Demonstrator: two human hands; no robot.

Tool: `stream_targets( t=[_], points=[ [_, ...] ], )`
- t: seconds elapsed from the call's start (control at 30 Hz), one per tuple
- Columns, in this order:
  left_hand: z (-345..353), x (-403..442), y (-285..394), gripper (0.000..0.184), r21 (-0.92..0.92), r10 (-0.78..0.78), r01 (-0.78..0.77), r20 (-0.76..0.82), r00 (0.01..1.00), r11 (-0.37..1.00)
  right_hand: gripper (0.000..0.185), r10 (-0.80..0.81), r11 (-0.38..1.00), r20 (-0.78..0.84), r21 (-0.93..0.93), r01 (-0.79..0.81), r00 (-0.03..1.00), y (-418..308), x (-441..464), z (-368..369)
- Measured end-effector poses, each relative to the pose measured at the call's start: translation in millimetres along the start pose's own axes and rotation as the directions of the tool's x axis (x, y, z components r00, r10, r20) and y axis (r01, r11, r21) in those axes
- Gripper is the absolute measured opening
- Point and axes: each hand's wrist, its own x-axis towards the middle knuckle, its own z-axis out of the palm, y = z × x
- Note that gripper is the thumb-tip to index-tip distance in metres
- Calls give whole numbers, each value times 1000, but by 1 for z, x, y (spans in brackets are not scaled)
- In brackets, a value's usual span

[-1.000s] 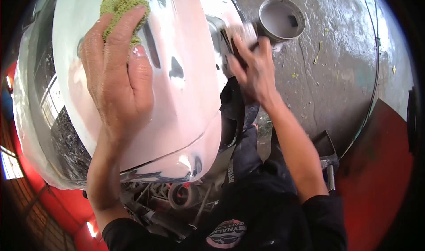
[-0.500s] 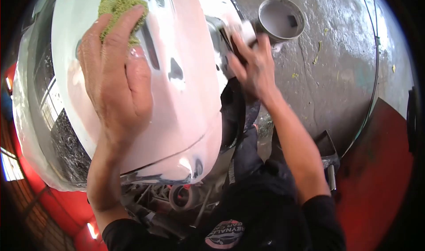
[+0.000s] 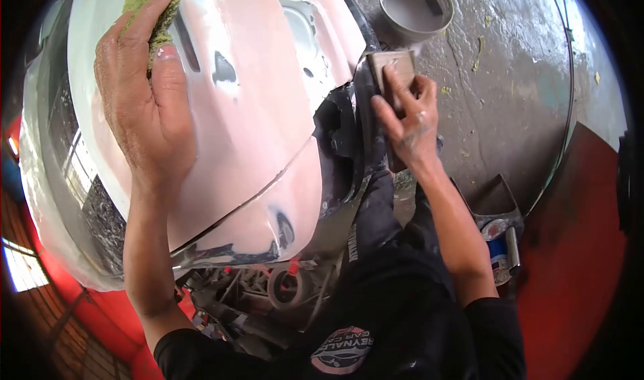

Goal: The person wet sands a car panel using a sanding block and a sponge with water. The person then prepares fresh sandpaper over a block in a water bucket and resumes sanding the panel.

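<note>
My left hand (image 3: 144, 108) is closed round a rough green sponge (image 3: 151, 4), over the upper left of a car body panel (image 3: 245, 122). The panel is pale pink and white, with dark bare patches. Beyond the panel's right edge, my right hand (image 3: 414, 122) grips a flat tan-grey sanding block (image 3: 392, 65), with fingers laid over its face. The block is beside the car's dark edge (image 3: 365, 105); whether they touch I cannot tell. Its lower part is hidden by my hand.
A round tub (image 3: 410, 36) of murky grey water stands on the wet concrete floor (image 3: 503, 98). A dark open container (image 3: 493, 202) and a blue can (image 3: 498, 256) are by my right arm. A thin hose (image 3: 569, 98) runs along the floor; red panels lie at the right.
My right hand has come back from beside the tub, nearer to me, with the block. My left hand and the sponge appear slightly farther up and left as the view shifts.
</note>
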Motion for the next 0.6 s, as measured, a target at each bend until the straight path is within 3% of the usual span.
stream_targets(
  t=[0.17,0.3,0.43,0.6],
  points=[
    [0,-1,-2,43,2,6,-6,11,1000,1000,57,-113,991,56,-65,116,992,-32,0,12],
    [2,2,-3,43,22,32,-32,-6,999,999,55,-85,992,104,-84,94,991,-35,11,32],
    [-1,-1,2,43,6,-4,3,9,1000,1000,57,-192,979,29,-70,194,981,-38,61,47],
    [1,-1,0,44,40,16,-15,-12,1000,999,58,-163,985,90,-46,168,982,-29,11,28]
  ],
)
